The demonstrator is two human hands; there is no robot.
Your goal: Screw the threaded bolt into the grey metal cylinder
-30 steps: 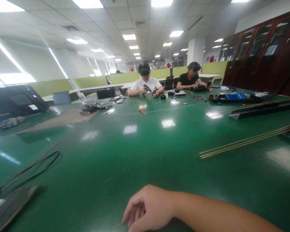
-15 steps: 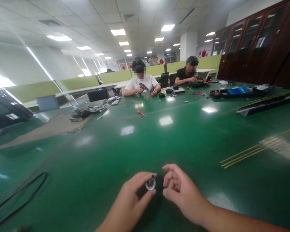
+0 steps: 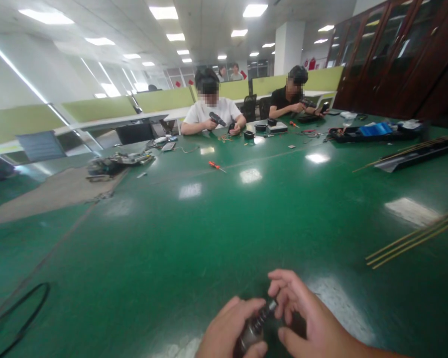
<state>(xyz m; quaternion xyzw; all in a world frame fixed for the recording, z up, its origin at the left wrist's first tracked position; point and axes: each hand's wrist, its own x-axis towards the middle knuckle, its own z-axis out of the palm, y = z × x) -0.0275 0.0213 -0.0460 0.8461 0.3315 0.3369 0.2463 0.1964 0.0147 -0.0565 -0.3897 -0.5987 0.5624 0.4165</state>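
Note:
Low in the head view, my left hand (image 3: 227, 330) is wrapped round a small grey metal cylinder (image 3: 254, 328) with a thin shaft sticking out of its far end. My right hand (image 3: 306, 318) is curled beside it, fingertips pinching the tip of that shaft. Both hands hover just above the glossy green table (image 3: 209, 233), near its front edge.
Thin brass rods (image 3: 414, 238) lie to the right, a black cable loop (image 3: 18, 313) at the left. Across the table two people work with tools; a red screwdriver (image 3: 216, 166), black trays (image 3: 373, 132), and a pile of parts (image 3: 115, 161) lie there.
My left hand came into view holding the metal cylinder. My right hand moved from resting on the table to meeting it and now pinches the shaft. The camera has tilted down.

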